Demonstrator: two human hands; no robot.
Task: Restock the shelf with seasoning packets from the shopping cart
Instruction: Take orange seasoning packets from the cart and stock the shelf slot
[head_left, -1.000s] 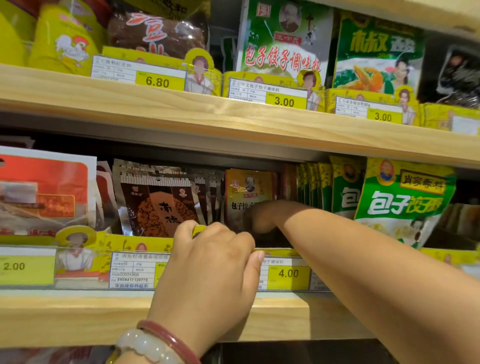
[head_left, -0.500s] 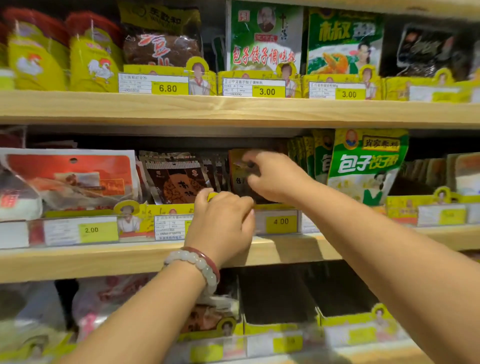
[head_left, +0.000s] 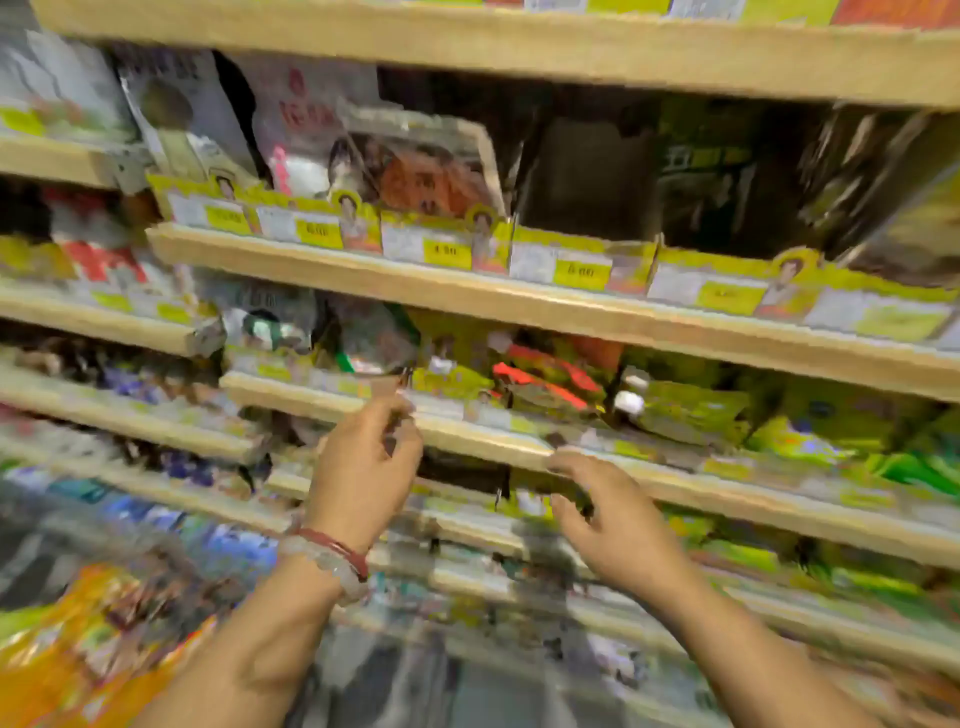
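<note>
Blur everywhere, the whole view smeared. Both hands hang in front of the wooden shelves, low and central. The left hand, with a red and pale bracelet at its wrist, has its fingers curled loosely up near a shelf edge; something small may sit at the fingertips, but the smear makes it impossible to tell whether that hand holds anything. The right hand is spread, fingers relaxed and apart, holding nothing, just beside the left one at a lower shelf edge. Seasoning packets stand upright behind yellow price tags on the shelf above the hands; more packets, green and red, lie on the shelf to the right. Orange bags fill the near left corner.
</note>
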